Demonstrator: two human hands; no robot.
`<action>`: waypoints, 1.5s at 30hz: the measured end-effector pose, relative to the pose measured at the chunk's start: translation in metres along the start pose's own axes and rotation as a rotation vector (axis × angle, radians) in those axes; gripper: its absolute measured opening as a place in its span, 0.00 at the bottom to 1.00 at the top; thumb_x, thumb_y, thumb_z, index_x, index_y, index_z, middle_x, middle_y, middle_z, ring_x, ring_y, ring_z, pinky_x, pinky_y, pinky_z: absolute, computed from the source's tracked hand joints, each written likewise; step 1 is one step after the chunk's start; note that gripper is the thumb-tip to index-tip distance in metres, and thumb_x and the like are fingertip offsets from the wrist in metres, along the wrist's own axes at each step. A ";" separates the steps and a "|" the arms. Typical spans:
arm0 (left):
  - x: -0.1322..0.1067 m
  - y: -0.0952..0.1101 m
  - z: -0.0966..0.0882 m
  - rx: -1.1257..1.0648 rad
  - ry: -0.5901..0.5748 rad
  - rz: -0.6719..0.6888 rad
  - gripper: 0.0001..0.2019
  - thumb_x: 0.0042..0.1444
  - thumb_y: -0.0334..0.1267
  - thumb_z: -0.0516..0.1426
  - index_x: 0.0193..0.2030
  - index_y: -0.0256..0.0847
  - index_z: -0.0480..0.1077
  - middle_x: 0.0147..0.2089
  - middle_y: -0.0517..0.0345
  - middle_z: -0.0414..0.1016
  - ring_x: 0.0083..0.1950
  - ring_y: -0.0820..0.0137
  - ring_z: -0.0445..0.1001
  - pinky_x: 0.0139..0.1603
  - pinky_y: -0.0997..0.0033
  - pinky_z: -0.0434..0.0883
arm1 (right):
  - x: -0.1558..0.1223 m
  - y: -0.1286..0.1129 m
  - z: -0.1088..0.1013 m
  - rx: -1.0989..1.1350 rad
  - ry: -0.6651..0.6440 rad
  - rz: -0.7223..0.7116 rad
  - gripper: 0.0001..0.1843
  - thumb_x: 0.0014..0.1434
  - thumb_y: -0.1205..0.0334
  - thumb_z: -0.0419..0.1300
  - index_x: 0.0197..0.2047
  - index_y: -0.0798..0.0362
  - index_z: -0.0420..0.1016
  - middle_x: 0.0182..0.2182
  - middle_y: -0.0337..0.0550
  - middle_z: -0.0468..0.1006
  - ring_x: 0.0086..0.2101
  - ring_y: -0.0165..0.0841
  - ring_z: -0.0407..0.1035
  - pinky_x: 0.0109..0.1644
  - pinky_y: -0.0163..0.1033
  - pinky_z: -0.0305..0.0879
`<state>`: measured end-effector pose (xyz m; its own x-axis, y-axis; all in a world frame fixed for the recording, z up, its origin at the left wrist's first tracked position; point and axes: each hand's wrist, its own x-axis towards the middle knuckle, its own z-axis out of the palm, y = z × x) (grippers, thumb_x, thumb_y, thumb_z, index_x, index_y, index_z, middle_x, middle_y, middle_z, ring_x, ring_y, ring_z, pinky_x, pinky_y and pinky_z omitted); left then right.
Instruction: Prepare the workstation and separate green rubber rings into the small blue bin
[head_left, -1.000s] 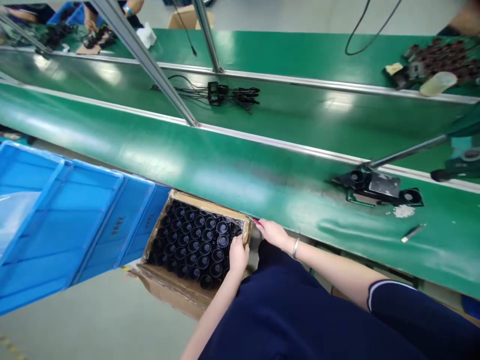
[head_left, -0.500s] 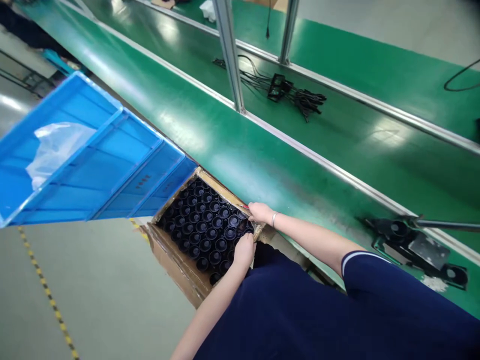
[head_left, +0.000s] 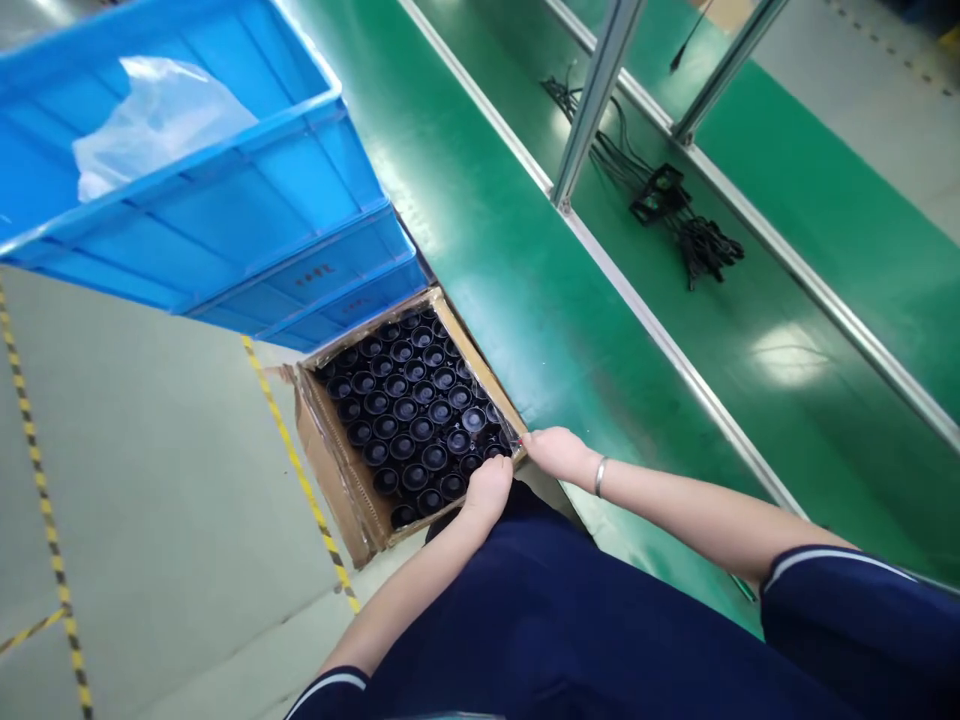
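An open cardboard box [head_left: 480, 350] holds rows of black round cup-shaped parts [head_left: 422, 392]. My left hand [head_left: 489, 490] is closed over the near edge of the box, close to its right corner. At that same corner is my right hand [head_left: 559, 453], fingers pinched together around a thin thing with a bit of red showing; most of it is hidden by the fingers. Clear plastic film or tape [head_left: 504, 425] lies along the inner side of the box beside my right hand.
Stacked blue crates [head_left: 255, 210] stand beyond the box, the top one with a clear plastic bag [head_left: 161, 125] inside. A long green bench [head_left: 487, 250] runs along the right, with metal posts [head_left: 600, 100] and bundled black cables [head_left: 675, 215]. Yellow-black tape [head_left: 300, 470] marks the floor.
My view has turned, so the crates and bench appear shifted. My right hand has moved from the box's bench-side edge to its near right corner; my left hand stays on the near edge.
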<state>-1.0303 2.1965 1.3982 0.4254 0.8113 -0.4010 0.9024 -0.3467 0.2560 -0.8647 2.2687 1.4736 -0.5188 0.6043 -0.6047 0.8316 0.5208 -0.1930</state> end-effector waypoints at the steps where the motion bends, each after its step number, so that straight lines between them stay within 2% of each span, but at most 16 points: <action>1: 0.000 0.001 0.000 0.003 0.007 0.000 0.09 0.64 0.25 0.50 0.43 0.35 0.70 0.40 0.48 0.75 0.43 0.63 0.76 0.42 0.66 0.73 | -0.001 -0.002 0.000 -0.026 -0.005 -0.009 0.14 0.64 0.74 0.49 0.48 0.62 0.73 0.40 0.59 0.81 0.41 0.45 0.79 0.41 0.41 0.72; 12: -0.005 0.009 0.012 0.020 0.102 0.054 0.09 0.63 0.25 0.50 0.42 0.34 0.70 0.38 0.48 0.74 0.39 0.63 0.75 0.33 0.70 0.71 | -0.013 0.003 -0.001 -0.200 -0.059 -0.054 0.16 0.64 0.77 0.46 0.48 0.64 0.72 0.40 0.61 0.80 0.41 0.45 0.79 0.39 0.42 0.74; 17: -0.008 0.011 0.021 0.006 0.149 0.107 0.08 0.62 0.25 0.50 0.41 0.35 0.70 0.36 0.49 0.73 0.39 0.63 0.74 0.33 0.68 0.70 | -0.030 0.003 -0.017 -0.220 -0.100 -0.030 0.13 0.61 0.78 0.49 0.43 0.63 0.73 0.36 0.60 0.81 0.37 0.46 0.80 0.37 0.42 0.75; 21: -0.011 0.014 0.028 -0.015 0.176 0.148 0.08 0.63 0.26 0.50 0.39 0.35 0.70 0.35 0.50 0.72 0.38 0.63 0.74 0.32 0.68 0.68 | -0.028 0.000 -0.027 -0.226 -0.077 -0.005 0.14 0.64 0.76 0.46 0.46 0.62 0.71 0.38 0.61 0.80 0.39 0.46 0.79 0.37 0.44 0.75; 25: -0.013 0.016 0.031 -0.038 0.184 0.188 0.08 0.64 0.26 0.50 0.39 0.36 0.70 0.35 0.50 0.72 0.38 0.64 0.73 0.32 0.68 0.66 | -0.019 -0.004 -0.011 -0.204 -0.088 0.032 0.13 0.65 0.75 0.46 0.45 0.61 0.70 0.38 0.60 0.81 0.39 0.45 0.80 0.37 0.41 0.74; 29: -0.016 0.016 0.034 -0.066 0.175 0.238 0.07 0.64 0.27 0.51 0.39 0.36 0.70 0.35 0.50 0.72 0.38 0.64 0.73 0.32 0.67 0.66 | -0.042 0.004 0.014 -0.175 -0.102 0.085 0.13 0.67 0.74 0.45 0.45 0.60 0.70 0.38 0.60 0.80 0.38 0.44 0.80 0.36 0.40 0.73; 31: -0.016 0.014 0.034 -0.071 0.175 0.269 0.07 0.64 0.27 0.51 0.39 0.37 0.70 0.35 0.50 0.72 0.38 0.65 0.73 0.32 0.67 0.65 | -0.056 0.011 0.018 -0.156 -0.096 0.104 0.14 0.70 0.69 0.44 0.44 0.58 0.70 0.36 0.58 0.81 0.35 0.43 0.80 0.34 0.39 0.71; 33: -0.015 0.012 0.032 -0.062 0.182 0.296 0.07 0.64 0.27 0.51 0.39 0.37 0.70 0.34 0.50 0.72 0.37 0.64 0.73 0.31 0.67 0.65 | -0.058 0.019 0.014 -0.147 -0.058 0.134 0.17 0.73 0.61 0.40 0.44 0.57 0.69 0.35 0.55 0.81 0.33 0.42 0.79 0.32 0.38 0.69; 35: -0.014 0.008 0.028 -0.041 0.192 0.319 0.06 0.63 0.28 0.52 0.38 0.37 0.70 0.34 0.51 0.72 0.38 0.64 0.73 0.31 0.67 0.65 | -0.041 0.024 0.001 -0.094 0.030 0.223 0.22 0.73 0.55 0.36 0.45 0.55 0.67 0.34 0.52 0.81 0.33 0.41 0.79 0.30 0.37 0.66; 38: -0.011 0.001 0.021 0.004 0.203 0.354 0.04 0.63 0.29 0.54 0.38 0.37 0.69 0.33 0.52 0.72 0.36 0.63 0.74 0.30 0.67 0.65 | 0.014 0.023 -0.029 0.108 0.198 0.370 0.23 0.73 0.47 0.39 0.44 0.54 0.66 0.35 0.50 0.81 0.35 0.40 0.79 0.33 0.37 0.64; 41: -0.006 -0.007 0.014 0.048 0.207 0.429 0.03 0.61 0.29 0.55 0.37 0.37 0.70 0.32 0.53 0.73 0.34 0.63 0.75 0.29 0.66 0.66 | 0.085 0.012 -0.064 0.235 0.321 0.379 0.22 0.69 0.42 0.47 0.46 0.54 0.65 0.42 0.53 0.80 0.42 0.40 0.77 0.39 0.37 0.65; 45: 0.005 -0.020 0.006 0.095 0.203 0.586 0.04 0.58 0.29 0.57 0.32 0.37 0.70 0.27 0.56 0.73 0.27 0.66 0.73 0.25 0.65 0.65 | 0.169 -0.003 -0.102 0.286 0.409 0.382 0.22 0.67 0.45 0.52 0.50 0.57 0.62 0.48 0.58 0.77 0.49 0.42 0.74 0.47 0.38 0.66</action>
<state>-1.0458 2.2045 1.3853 0.8380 0.5441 -0.0405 0.5296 -0.7935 0.2998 -0.9753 2.4303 1.4505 -0.1612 0.9273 -0.3380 0.9641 0.0747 -0.2550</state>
